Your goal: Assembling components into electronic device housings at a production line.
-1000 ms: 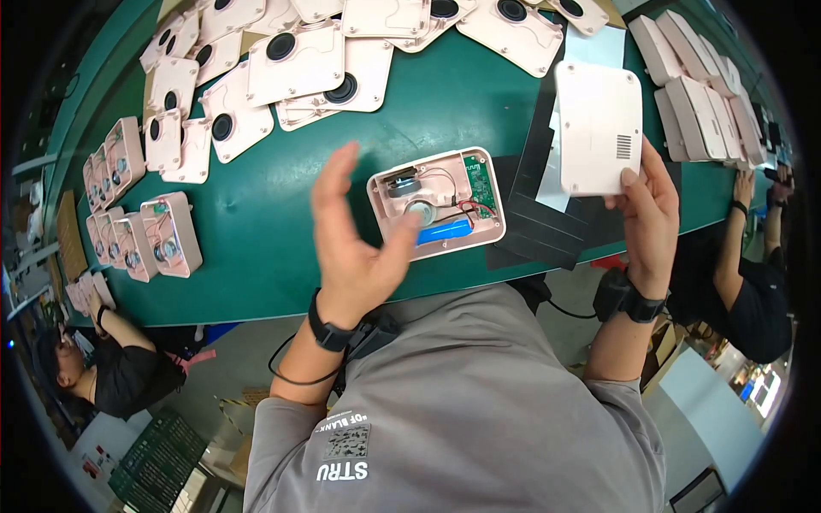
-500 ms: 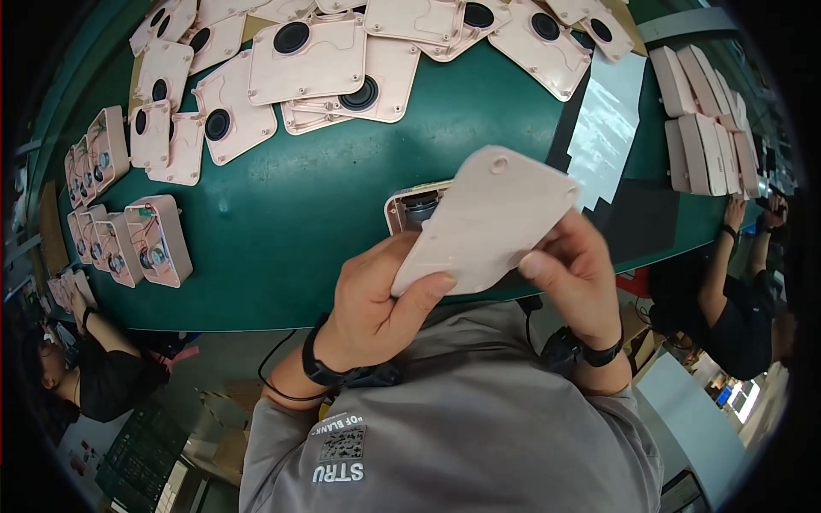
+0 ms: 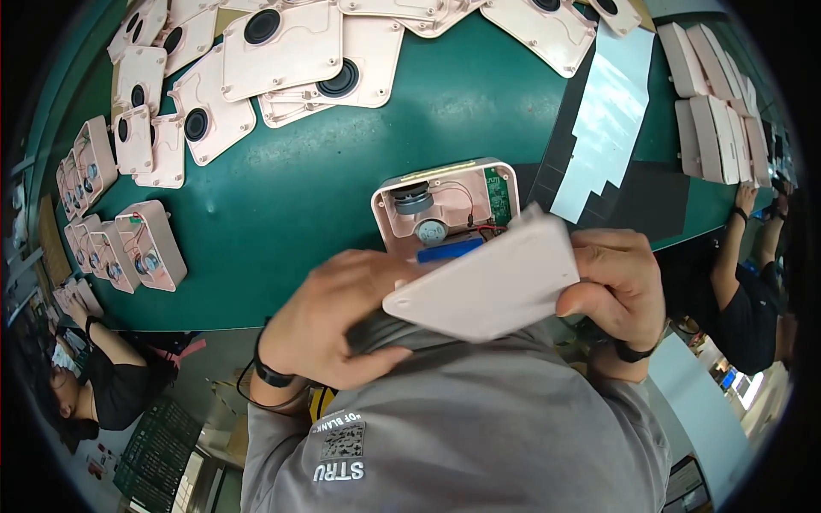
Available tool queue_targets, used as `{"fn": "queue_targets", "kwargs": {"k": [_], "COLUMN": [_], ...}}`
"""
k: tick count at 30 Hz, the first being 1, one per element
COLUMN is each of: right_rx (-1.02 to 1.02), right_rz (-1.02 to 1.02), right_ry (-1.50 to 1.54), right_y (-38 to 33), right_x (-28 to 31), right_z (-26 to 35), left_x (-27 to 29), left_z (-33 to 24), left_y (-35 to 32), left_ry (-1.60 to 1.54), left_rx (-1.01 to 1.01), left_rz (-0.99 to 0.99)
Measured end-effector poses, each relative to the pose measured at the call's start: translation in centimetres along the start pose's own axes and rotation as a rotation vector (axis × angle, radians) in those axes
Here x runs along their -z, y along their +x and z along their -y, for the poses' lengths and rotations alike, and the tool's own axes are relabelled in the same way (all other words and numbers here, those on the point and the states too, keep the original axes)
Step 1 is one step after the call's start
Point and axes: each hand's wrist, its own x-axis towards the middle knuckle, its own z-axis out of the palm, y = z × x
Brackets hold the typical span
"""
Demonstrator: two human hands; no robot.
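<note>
Both hands hold a white flat plastic cover (image 3: pixel 494 282) close to my chest, tilted over the near table edge. My left hand (image 3: pixel 338 321) grips its lower left side and also pinches a fold of my grey shirt (image 3: pixel 445 427). My right hand (image 3: pixel 617 286) clasps the cover's right edge. Just beyond the cover an open pink housing (image 3: pixel 445 203) lies on the green table (image 3: pixel 291 205), showing a small speaker, a round part, a green circuit board, thin wires and a blue cylindrical cell partly hidden by the cover.
Several pink cover plates with black round holes (image 3: pixel 282 51) lie at the far side. Open pink housings (image 3: pixel 150 244) stand in a row at the left. White covers (image 3: pixel 710 103) are stacked at the right beside white and black sheets (image 3: pixel 607 120). Other people (image 3: pixel 753 282) work on both sides.
My right hand picked the white cover off the table's right side and brought it in front of my chest. My left hand left the open housing and now grips the cover too.
</note>
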Motion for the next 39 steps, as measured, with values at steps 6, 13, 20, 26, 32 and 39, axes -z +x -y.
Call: {"fn": "queue_targets", "kwargs": {"k": [6, 13, 20, 26, 32, 39], "right_rx": [0.021, -0.135, -0.194, -0.243, -0.209, -0.310], "right_rz": [0.284, -0.106, -0.236, -0.342, -0.392, -0.393], "right_ry": [-0.438, 0.167, 0.068, -0.040, -0.143, -0.139], "right_y": [1.9, 0.8, 1.3, 2.5, 3.6, 4.0], "right_x": [-0.7, -2.0, -3.1, -3.1, -3.8, -3.6], "right_z": [1.8, -0.8, -0.6, -0.8, -2.4, -2.7], "left_x": [-1.0, -2.8, -1.8, -2.2, -2.2, -2.2], "left_z": [0.5, 1.9, 1.8, 2.0, 3.4, 3.9], "left_y": [-1.0, -2.0, -1.3, -0.8, -0.1, 0.5], "left_ry": [-0.255, -0.246, -0.278, -0.275, -0.289, -0.299], "left_rx": [0.086, 0.092, 0.166, 0.359, 0.358, 0.453], "left_rz": [0.048, -0.215, -0.134, -0.415, -0.470, -0.466]}}
